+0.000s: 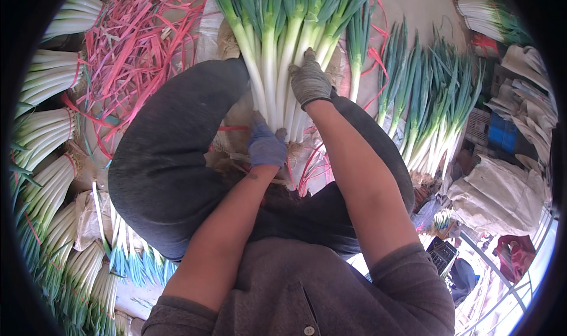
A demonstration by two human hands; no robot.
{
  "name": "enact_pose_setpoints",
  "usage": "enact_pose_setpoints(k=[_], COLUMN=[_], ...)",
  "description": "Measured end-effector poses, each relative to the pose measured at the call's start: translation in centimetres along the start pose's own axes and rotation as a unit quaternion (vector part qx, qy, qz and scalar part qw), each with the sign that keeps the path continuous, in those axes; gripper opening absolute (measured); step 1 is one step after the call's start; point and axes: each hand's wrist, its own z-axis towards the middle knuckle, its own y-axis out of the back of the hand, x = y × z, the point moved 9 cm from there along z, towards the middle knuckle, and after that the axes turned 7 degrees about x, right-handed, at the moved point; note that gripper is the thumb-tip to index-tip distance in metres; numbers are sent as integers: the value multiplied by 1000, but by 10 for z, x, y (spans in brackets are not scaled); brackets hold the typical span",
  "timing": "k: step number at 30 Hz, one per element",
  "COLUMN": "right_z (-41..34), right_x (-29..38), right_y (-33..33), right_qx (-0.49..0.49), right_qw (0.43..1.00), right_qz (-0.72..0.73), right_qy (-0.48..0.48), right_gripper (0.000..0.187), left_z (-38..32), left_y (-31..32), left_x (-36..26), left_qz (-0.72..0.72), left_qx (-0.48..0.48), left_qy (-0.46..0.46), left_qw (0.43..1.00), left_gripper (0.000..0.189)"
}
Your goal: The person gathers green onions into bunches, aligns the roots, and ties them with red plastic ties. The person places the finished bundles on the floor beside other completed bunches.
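Observation:
A bundle of long green onions (269, 70) lies between my knees, its white stalks toward me and its green leaves away. My left hand (267, 146), in a bluish-grey knit glove, grips the lower white ends. My right hand (311, 81), in a grey-brown knit glove, is closed around stalks higher up on the right side, near where white turns green. Its fingertips are partly hidden. Roots (294, 150) show below the stalks. Red plastic strips (312, 165) lie under and beside the root ends.
A tangled heap of red plastic strips (141, 39) covers the ground at left. Several tied onion bundles (46, 132) line the left edge. Loose green onions (434, 128) lean at right, near woven sacks (498, 194) and a blue crate (502, 132).

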Motion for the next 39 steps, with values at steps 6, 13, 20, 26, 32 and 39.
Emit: enact_pose_setpoints(k=[6, 13, 20, 26, 32, 39], right_z=[-56, -117, -111, -109, -114, -106], right_x=[-26, -83, -100, -98, -100, -80], right_y=[1, -72, -120, -124, -114, -34], right_qx=[-77, -2, 134, 122, 210, 69], right_qw=[995, 970, 921, 911, 918, 917], right_qz=[65, 170, 293, 322, 258, 315], right_qy=[-28, -173, -218, -226, -216, -233], right_gripper=[48, 63, 77, 84, 90, 77], left_z=[1, -4, 3, 6, 5, 6], left_y=[4, 12, 7, -2, 1, 13], left_x=[-1, -6, -4, 0, 1, 3], left_qz=[-31, -48, -6, -18, -13, -103], left_qx=[-9, -21, -40, -47, -24, -24], left_qy=[-5, 17, -11, -24, -24, -86], left_qw=[999, 998, 999, 998, 999, 991], left_gripper=[92, 92, 91, 90, 86, 77])
